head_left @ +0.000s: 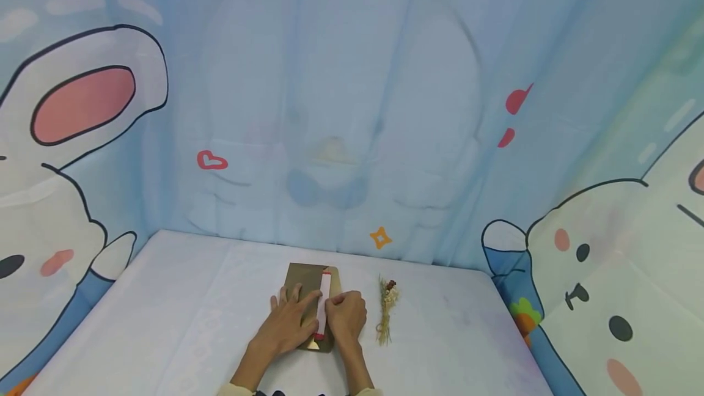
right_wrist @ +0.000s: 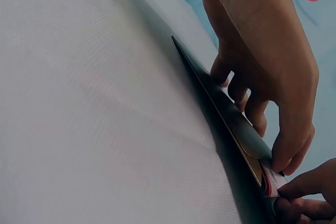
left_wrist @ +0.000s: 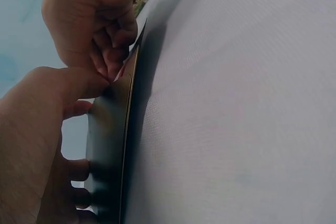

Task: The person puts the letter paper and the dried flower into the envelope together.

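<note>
On the table lies a flat, dark gold-brown envelope (head_left: 301, 277) with a rounded flap spread out on its right side. Along the flap's fold runs a white strip of paper with red ends (head_left: 325, 286). My left hand (head_left: 286, 324) presses on the envelope with fingers spread, its index finger and thumb reaching onto the strip. At the strip's right edge, my right hand (head_left: 346, 316) pinches the paper between thumb and curled fingers. In the right wrist view the white and red paper (right_wrist: 270, 181) shows between both hands' fingertips. Part of the flap is hidden under the right hand.
To the right of the envelope lies a small bunch of dried flowers (head_left: 387, 310). A white cloth covers the table (head_left: 181, 298). Behind and to both sides hangs a light blue curtain (head_left: 341, 78) with cartoon rabbits.
</note>
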The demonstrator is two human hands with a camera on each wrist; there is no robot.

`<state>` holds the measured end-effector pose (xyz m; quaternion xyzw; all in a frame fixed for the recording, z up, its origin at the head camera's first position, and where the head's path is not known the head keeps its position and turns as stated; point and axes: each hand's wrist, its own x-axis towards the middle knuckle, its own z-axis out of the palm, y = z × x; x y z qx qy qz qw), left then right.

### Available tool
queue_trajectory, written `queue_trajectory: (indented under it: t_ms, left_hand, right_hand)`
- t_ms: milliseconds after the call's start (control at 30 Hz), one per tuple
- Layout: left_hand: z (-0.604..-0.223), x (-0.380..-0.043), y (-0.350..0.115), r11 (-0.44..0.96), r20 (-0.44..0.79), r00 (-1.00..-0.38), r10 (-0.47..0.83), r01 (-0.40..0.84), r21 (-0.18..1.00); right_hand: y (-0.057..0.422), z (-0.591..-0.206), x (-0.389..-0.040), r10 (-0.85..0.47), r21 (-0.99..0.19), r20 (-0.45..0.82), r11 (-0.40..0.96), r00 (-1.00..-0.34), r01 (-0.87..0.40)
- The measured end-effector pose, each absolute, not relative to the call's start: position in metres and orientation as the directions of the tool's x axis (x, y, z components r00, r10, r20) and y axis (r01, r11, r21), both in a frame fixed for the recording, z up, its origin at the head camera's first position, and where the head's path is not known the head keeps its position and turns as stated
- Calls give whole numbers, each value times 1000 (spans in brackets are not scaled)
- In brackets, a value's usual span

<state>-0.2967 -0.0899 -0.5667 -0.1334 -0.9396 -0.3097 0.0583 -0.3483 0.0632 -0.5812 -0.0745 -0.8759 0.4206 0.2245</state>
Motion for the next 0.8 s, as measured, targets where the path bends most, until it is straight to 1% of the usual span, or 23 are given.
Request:
queue_trajectory:
  t_ms: [100, 200, 300, 367, 533, 600, 700, 800]
  left_hand:
    - [-567, -297, -90, 770, 190, -958, 215, 286, 571]
    - [-568, -297, -90, 767, 181, -959, 218, 283, 575]
    - [-569, -297, -90, 771, 169, -961, 219, 277, 574]
    - [-569, -297, -91, 770, 167, -961, 218, 275, 575]
    - [-568, -297, -91, 766, 168, -962, 214, 271, 582]
    - [-567, -297, -92, 766, 170, -962, 215, 274, 581]
    - [-566, -296, -92, 765, 172, -961, 219, 278, 581]
    - [-565, -296, -93, 762, 174, -960, 221, 281, 583]
  right_hand:
    - [59, -573, -342, 312, -759, 337, 648, -888, -61]
    - [57, -572, -342, 310, -750, 334, 660, -890, -52]
    - [55, -574, -343, 301, -760, 341, 646, -890, -74]
    - [55, -578, -345, 289, -764, 365, 636, -885, -108]
    - [55, -603, -361, 269, -737, 420, 658, -867, -153]
    - [55, -604, -362, 263, -730, 436, 663, -861, -167]
    - [52, -594, -353, 255, -734, 448, 651, -857, -190]
    - [49, -586, -348, 251, -747, 413, 643, -875, -168]
